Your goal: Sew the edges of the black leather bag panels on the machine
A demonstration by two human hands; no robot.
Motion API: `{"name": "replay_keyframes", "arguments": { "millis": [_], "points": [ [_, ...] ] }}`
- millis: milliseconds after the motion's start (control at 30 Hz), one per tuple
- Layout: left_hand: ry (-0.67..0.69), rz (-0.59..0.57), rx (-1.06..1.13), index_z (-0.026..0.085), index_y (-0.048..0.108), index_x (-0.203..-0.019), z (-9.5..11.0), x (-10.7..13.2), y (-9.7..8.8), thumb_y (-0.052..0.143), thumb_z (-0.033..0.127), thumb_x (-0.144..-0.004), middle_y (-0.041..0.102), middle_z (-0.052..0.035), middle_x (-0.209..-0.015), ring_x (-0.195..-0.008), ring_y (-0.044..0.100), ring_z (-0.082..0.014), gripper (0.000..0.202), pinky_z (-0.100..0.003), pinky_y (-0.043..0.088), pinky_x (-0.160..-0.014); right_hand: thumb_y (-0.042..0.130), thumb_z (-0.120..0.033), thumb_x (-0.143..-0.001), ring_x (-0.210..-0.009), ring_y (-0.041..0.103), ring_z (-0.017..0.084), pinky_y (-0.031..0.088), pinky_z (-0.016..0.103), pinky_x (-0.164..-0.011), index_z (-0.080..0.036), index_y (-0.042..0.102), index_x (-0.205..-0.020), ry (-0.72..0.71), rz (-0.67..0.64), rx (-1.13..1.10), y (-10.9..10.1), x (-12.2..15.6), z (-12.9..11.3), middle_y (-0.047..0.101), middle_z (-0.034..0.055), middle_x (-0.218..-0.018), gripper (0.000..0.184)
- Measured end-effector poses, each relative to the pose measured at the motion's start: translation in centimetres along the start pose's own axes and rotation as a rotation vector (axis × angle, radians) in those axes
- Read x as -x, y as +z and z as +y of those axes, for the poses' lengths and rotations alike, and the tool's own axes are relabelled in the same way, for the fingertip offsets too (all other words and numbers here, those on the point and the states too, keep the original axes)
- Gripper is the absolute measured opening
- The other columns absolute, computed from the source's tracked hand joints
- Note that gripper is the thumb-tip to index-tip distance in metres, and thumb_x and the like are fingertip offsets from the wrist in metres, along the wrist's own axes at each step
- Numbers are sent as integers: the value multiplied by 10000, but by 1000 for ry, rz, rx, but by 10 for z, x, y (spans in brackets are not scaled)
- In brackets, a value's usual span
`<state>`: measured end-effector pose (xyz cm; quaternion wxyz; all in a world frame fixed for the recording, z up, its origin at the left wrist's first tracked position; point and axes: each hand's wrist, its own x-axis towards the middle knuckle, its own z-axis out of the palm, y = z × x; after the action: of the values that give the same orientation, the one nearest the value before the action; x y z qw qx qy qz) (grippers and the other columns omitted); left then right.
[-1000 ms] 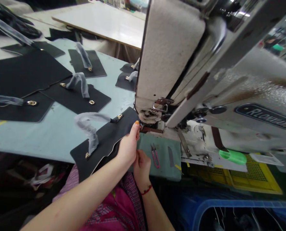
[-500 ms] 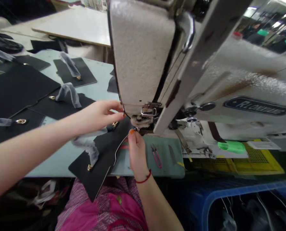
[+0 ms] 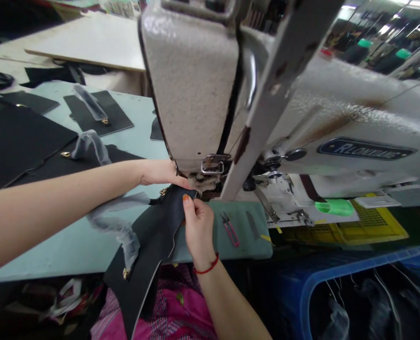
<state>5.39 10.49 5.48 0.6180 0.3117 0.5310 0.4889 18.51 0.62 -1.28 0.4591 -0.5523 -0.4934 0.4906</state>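
A black leather-like panel with a pale edge runs from under the sewing machine head down over the table's front edge. My right hand pinches its edge just in front of the presser area, thumb on top. My left hand reaches to the far side of the panel beside the machine head; its fingers are mostly hidden there, so its grip does not show. A plastic-wrapped strap with gold-coloured hardware hangs along the panel.
Pink-handled thread snips and a dark blade lie right of my hand. More black panels with wrapped straps cover the left tabletop. A blue bin and a yellow crate stand at the right.
The panel's near end hangs lower over my lap. My left hand has moved in closer behind the machine head, and my right hand's fingers have curled more. The camera view has shifted slightly.
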Motion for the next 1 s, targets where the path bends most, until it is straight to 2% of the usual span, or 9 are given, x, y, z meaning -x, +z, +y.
{"name": "replay_keyframes", "arguments": {
  "millis": [67, 167, 333, 433, 500, 633, 767, 867, 1000],
  "points": [
    [-107, -107, -76, 86, 693, -613, -9, 0, -6, 721, -163, -451, 652, -50, -543, -573, 655, -238, 298, -334, 537, -542, 494, -451, -900, -546, 291, 87, 209, 235, -496, -182, 389, -556, -5, -22, 23, -8, 1, -5, 320, -45, -549, 450],
    [-163, -210, -147, 106, 734, -678, -25, 6, -12, 762, -112, -474, 716, -78, -662, -638, 676, -240, 300, -300, 530, -567, 504, -447, -883, -557, 303, 89, 226, 224, -494, -171, 451, -577, 45, -86, 1, -20, -1, -9, 327, -40, -566, 415],
    [-48, -268, -146, 168, 763, -942, -35, 21, -10, 838, 77, -564, 743, -61, -852, -853, 698, -242, 396, -287, 547, -723, 550, -484, -853, -563, 339, 89, 251, 202, -483, -161, 512, -626, 118, -240, -50, -38, -12, -9, 397, -31, -594, 397],
    [43, -303, -239, 182, 761, -941, -37, 22, -15, 828, 228, -643, 735, -62, -861, -856, 683, -229, 309, -291, 535, -760, 566, -507, -850, -556, 372, 93, 273, 196, -481, -159, 554, -671, 157, -329, -69, -49, -17, -12, 441, -28, -596, 392],
    [64, -317, -316, 181, 763, -870, -42, 19, -27, 810, 317, -673, 724, -66, -817, -799, 667, -218, 243, -282, 527, -722, 581, -496, -851, -554, 374, 91, 278, 195, -485, -157, 566, -686, 178, -396, -78, -57, -19, -16, 458, -28, -606, 377],
    [41, -286, -350, 186, 746, -714, -54, 17, -66, 816, 404, -660, 694, -64, -725, -693, 611, -190, 235, -257, 497, -637, 627, -472, -839, -532, 326, 79, 255, 194, -478, -159, 543, -641, 231, -449, -48, -70, -16, -24, 428, -44, -583, 379],
    [-1, -166, -172, 172, 750, -706, -73, 33, -100, 814, 405, -683, 687, -71, -728, -677, 586, -160, 243, -222, 485, -626, 663, -506, -805, -564, 416, 106, 335, 208, -519, -159, 609, -664, 279, -381, -20, -78, -5, -23, 504, -26, -594, 378],
    [-44, -77, 87, 148, 753, -783, -91, 49, -109, 817, 378, -695, 708, -90, -790, -700, 622, -159, 255, -248, 518, -672, 698, -536, -763, -558, 460, 130, 360, 223, -514, -164, 644, -657, 296, -303, 39, -82, 6, -16, 537, -13, -573, 390],
    [-64, 15, 353, 148, 699, -782, -111, 64, -102, 821, 372, -692, 678, -46, -735, -618, 599, -120, 270, -234, 493, -612, 735, -526, -734, -564, 499, 150, 389, 233, -523, -177, 668, -673, 331, -224, 70, -86, 16, -3, 591, 10, -608, 361]
  ]
}}
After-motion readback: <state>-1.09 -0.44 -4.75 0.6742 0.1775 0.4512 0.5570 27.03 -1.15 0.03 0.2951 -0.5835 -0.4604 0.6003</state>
